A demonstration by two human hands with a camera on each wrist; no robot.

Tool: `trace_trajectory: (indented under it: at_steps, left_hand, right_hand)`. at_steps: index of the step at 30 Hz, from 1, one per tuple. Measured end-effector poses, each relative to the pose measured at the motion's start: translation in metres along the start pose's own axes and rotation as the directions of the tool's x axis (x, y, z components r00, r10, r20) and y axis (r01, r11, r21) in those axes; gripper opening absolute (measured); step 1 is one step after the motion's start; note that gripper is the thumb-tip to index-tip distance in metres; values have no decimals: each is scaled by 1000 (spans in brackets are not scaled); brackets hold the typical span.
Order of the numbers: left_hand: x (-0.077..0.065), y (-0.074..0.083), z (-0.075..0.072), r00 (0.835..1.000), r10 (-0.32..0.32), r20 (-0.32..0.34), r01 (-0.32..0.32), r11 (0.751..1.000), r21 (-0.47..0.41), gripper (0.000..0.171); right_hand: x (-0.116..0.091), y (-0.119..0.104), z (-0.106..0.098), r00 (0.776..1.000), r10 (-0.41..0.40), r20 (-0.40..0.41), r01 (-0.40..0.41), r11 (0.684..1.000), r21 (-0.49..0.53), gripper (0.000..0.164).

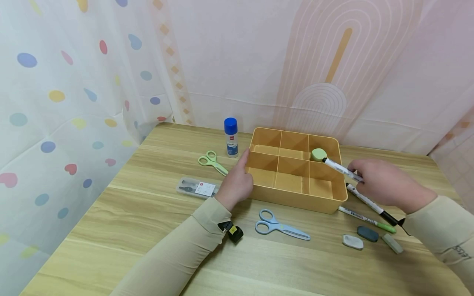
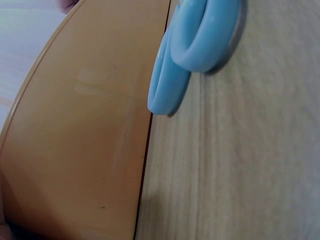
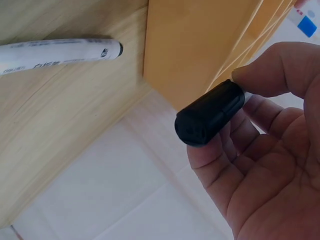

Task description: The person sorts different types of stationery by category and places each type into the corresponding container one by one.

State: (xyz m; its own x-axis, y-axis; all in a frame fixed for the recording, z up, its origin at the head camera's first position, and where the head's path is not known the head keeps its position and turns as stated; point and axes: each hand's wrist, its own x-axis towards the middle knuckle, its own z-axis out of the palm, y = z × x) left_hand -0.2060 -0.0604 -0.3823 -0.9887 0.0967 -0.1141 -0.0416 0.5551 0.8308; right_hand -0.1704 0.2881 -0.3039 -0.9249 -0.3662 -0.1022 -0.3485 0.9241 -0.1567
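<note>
My right hand (image 1: 381,181) pinches a white marker (image 1: 342,169) over the right wall of the yellow organizer box (image 1: 292,199). Between thumb and fingertips, the right wrist view shows its black cap (image 3: 210,112). The marker's far end overlaps a light green rounded object (image 1: 318,155) at the back right compartment; whether they touch I cannot tell. At the box's left wall, my left hand (image 1: 235,185) touches it with an extended finger; the other fingers are partly hidden. Blue scissors (image 1: 281,225) lie before the box, their handles (image 2: 210,35) near its front wall in the left wrist view.
Left of the box are a glue stick (image 1: 231,139), green scissors (image 1: 212,163) and a compass in a clear case (image 1: 196,188). To the right lie another marker (image 1: 366,199), a green-capped pen (image 1: 364,218) and three erasers, including a white one (image 1: 352,242).
</note>
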Motion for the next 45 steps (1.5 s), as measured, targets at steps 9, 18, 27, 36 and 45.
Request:
trace_trajectory:
  at_steps: [9,18,27,36,45]
  left_hand:
    - [0,0,0,1000,-5,2,5,1000,3,78]
    - [-1,1,0,1000,-11,5,11,1000,-5,78]
    - [-1,1,-1,1000,-1,1,1,1000,-4,77]
    - [0,0,-1,1000,8,5,-8,1000,-9,78]
    - [0,1,-1,1000,16,4,-16,1000,-7,77]
  right_hand:
    - [3,-9,1,1000,-22,-14,21,999,-26,23]
    - [7,-18,1,1000,-28,2,28,999,-36,25]
    - [10,-28,-2,1000,-11,22,12,1000,-22,30]
    - [13,-32,1,999,-28,23,29,998,-47,24]
    - [14,-35,1,999,-46,26,48,997,-58,19]
